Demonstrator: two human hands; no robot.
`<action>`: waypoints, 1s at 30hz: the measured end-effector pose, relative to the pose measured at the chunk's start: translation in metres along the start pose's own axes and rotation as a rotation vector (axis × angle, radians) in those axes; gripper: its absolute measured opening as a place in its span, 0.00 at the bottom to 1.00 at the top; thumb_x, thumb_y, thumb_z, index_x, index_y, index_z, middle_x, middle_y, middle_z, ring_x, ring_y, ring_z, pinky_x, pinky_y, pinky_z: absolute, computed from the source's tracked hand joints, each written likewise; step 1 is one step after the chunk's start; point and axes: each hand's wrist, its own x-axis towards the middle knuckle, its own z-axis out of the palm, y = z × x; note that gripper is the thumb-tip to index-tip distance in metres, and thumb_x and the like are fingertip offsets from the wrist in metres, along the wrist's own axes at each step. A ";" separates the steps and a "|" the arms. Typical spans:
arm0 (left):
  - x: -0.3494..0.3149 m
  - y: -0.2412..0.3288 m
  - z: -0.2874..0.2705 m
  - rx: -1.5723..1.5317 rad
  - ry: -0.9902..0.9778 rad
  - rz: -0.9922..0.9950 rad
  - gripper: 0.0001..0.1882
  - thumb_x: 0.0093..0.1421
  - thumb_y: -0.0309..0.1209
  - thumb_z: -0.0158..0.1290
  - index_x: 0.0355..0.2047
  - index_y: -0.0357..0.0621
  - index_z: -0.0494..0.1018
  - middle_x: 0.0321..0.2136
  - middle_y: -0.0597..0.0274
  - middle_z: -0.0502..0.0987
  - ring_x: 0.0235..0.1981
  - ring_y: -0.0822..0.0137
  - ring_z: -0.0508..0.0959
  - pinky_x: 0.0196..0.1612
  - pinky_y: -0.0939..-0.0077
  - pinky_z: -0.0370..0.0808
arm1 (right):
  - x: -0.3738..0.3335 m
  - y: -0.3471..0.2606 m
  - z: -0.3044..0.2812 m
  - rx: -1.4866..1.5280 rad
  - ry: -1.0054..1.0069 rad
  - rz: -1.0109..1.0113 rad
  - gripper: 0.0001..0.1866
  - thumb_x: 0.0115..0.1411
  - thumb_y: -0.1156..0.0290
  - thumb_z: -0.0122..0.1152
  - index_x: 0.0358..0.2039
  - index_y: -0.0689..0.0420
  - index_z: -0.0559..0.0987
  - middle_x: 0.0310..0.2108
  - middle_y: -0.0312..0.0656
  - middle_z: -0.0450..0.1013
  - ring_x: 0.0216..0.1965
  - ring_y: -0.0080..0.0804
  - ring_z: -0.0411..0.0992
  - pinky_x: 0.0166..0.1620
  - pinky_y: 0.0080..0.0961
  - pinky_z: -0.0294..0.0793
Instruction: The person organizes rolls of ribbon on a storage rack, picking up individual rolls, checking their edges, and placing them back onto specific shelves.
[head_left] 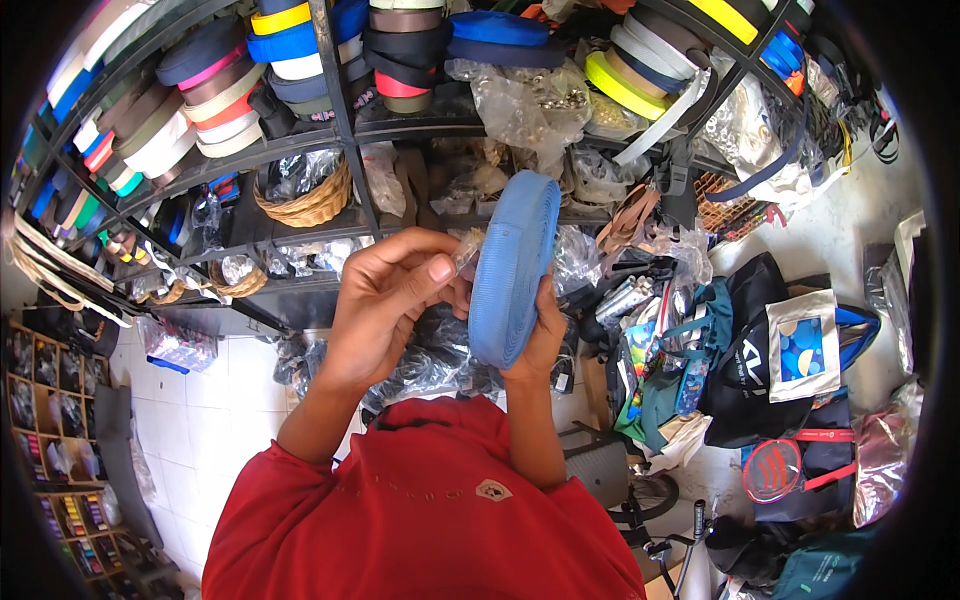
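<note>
A large roll of light blue webbing [508, 275] is held up on edge in front of my chest, its flat wound side turned to the right. My right hand [544, 335] grips it from beneath and behind, with the fingers partly hidden by the roll. Close to the roll's left edge, my left hand [385, 300] is closed in a pinch, thumb against forefinger. Between those fingertips is a small crinkled piece of clear tape [467, 250], which reaches to the webbing. The lower fingers of the left hand are curled and partly hidden behind the roll.
Black shelves [420, 128] ahead carry many webbing rolls [405, 60] in several colours, plastic bags [525, 105] and a wicker basket [305, 190]. To the right are piled bags [750, 350] and a red racket [773, 470]. White floor tiles [230, 430] show at left.
</note>
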 end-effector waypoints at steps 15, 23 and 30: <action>-0.008 0.014 0.004 0.089 0.017 0.206 0.11 0.59 0.18 0.60 0.42 0.31 0.75 0.33 0.55 0.80 0.31 0.70 0.80 0.34 0.77 0.78 | -0.004 -0.014 0.011 -0.073 0.078 -0.174 0.21 0.71 0.59 0.48 0.60 0.56 0.69 0.54 0.45 0.72 0.48 0.38 0.75 0.51 0.38 0.76; -0.011 0.018 -0.005 0.190 0.071 0.235 0.13 0.59 0.16 0.57 0.45 0.28 0.76 0.32 0.52 0.81 0.32 0.67 0.82 0.36 0.75 0.79 | -0.002 -0.015 0.019 -0.170 0.044 -0.280 0.35 0.68 0.70 0.52 0.71 0.60 0.51 0.60 0.49 0.65 0.57 0.41 0.70 0.59 0.41 0.73; -0.013 0.010 -0.022 0.173 0.181 0.210 0.11 0.59 0.15 0.57 0.44 0.29 0.77 0.33 0.50 0.82 0.34 0.66 0.82 0.37 0.74 0.80 | 0.008 -0.030 0.027 -0.343 0.098 -0.439 0.33 0.66 0.73 0.55 0.68 0.64 0.56 0.59 0.50 0.67 0.57 0.38 0.70 0.58 0.37 0.73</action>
